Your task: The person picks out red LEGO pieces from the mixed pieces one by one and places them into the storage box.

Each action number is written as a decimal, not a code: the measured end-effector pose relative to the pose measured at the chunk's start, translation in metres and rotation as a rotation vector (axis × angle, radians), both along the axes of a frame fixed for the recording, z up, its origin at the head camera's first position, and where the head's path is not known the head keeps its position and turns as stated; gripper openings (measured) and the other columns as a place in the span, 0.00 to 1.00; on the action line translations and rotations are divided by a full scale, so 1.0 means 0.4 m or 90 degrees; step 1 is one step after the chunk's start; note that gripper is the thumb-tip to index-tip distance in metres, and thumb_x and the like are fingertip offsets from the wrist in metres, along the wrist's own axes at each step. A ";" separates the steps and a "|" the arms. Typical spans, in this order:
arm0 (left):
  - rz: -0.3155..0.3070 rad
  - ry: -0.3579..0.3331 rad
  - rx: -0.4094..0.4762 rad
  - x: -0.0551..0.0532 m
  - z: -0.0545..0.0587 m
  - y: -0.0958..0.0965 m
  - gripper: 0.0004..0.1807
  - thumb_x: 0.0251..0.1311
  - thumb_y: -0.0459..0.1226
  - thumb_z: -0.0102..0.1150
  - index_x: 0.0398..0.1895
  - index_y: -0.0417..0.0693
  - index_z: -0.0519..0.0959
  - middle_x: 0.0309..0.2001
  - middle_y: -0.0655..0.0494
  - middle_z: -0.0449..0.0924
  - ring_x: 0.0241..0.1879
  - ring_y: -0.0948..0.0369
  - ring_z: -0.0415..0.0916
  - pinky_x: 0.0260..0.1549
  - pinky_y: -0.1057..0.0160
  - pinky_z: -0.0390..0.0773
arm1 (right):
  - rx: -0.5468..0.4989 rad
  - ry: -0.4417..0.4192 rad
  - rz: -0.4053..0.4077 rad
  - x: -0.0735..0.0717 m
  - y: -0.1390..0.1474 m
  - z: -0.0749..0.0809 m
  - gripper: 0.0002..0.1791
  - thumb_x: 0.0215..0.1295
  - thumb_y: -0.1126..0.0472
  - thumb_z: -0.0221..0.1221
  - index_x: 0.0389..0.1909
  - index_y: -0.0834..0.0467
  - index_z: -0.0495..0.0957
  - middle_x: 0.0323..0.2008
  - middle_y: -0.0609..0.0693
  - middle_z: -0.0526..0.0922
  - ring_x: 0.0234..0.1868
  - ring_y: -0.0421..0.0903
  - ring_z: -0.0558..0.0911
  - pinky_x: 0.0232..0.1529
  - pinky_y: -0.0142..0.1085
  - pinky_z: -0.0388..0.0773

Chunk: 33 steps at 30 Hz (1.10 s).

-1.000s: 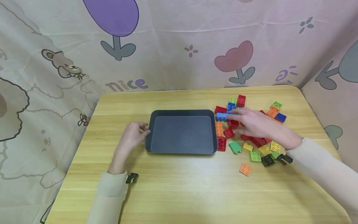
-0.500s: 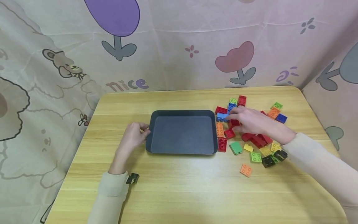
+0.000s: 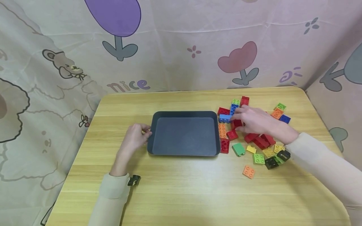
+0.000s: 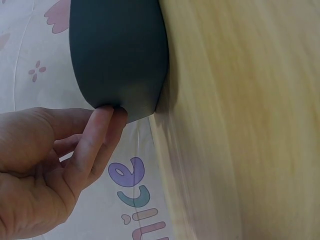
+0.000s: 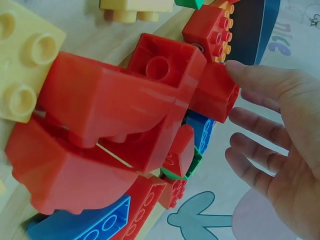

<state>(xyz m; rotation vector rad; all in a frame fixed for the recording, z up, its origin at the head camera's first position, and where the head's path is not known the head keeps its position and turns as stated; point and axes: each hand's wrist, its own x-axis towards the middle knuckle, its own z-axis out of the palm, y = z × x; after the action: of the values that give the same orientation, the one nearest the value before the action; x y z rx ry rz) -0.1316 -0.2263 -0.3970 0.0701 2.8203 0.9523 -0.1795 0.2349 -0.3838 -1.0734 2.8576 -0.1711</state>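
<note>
The dark tray (image 3: 183, 136) sits in the middle of the wooden table. At its left end, my left hand (image 3: 134, 136) pinches the rim between thumb and fingers, seen closely against the tray's wall (image 4: 120, 55) in the left wrist view. My right hand (image 3: 254, 120) reaches over the pile of toy bricks to the right. Its thumb and index finger stand apart on either side of a red brick (image 5: 215, 92), with the thumb tip right at it. A light blue brick (image 3: 224, 118) lies just left of these fingertips. The palm hides part of the pile.
Orange (image 3: 222, 130) and red (image 3: 224, 146) bricks lie along the tray's right side. Nearer the front are a green brick (image 3: 238, 149), yellow and black bricks, and a lone orange brick (image 3: 249, 172). A printed cloth (image 3: 169, 62) hangs behind the table (image 3: 181, 191).
My right hand has drawn back slightly from the light blue brick to the red brick beside it. The left hand and the tray have stayed in place.
</note>
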 end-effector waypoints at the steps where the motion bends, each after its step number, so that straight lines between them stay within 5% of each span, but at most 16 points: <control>1: 0.001 -0.001 0.000 0.000 0.000 0.000 0.17 0.70 0.27 0.61 0.59 0.27 0.81 0.47 0.33 0.88 0.28 0.59 0.87 0.26 0.67 0.87 | 0.003 0.000 -0.002 0.000 0.001 0.001 0.23 0.56 0.57 0.79 0.53 0.56 0.89 0.48 0.54 0.87 0.47 0.50 0.81 0.43 0.46 0.88; 21: -0.006 -0.008 -0.004 -0.005 0.000 0.006 0.17 0.72 0.27 0.60 0.60 0.27 0.81 0.48 0.33 0.88 0.29 0.58 0.87 0.26 0.67 0.87 | 0.039 0.012 0.006 -0.007 0.008 -0.002 0.22 0.56 0.54 0.79 0.51 0.57 0.89 0.39 0.52 0.86 0.32 0.42 0.82 0.32 0.37 0.86; 33: -0.005 -0.008 -0.006 -0.001 0.004 0.003 0.18 0.72 0.27 0.60 0.61 0.27 0.80 0.49 0.32 0.88 0.32 0.55 0.89 0.28 0.66 0.89 | 0.003 0.066 0.032 -0.010 -0.004 0.091 0.20 0.55 0.56 0.80 0.48 0.56 0.89 0.44 0.54 0.88 0.37 0.49 0.87 0.33 0.41 0.88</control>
<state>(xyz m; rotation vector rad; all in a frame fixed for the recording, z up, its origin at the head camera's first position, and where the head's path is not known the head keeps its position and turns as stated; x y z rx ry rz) -0.1320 -0.2251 -0.3954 0.0742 2.8112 0.9340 -0.1834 0.2334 -0.3475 -1.1848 2.9162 -0.1088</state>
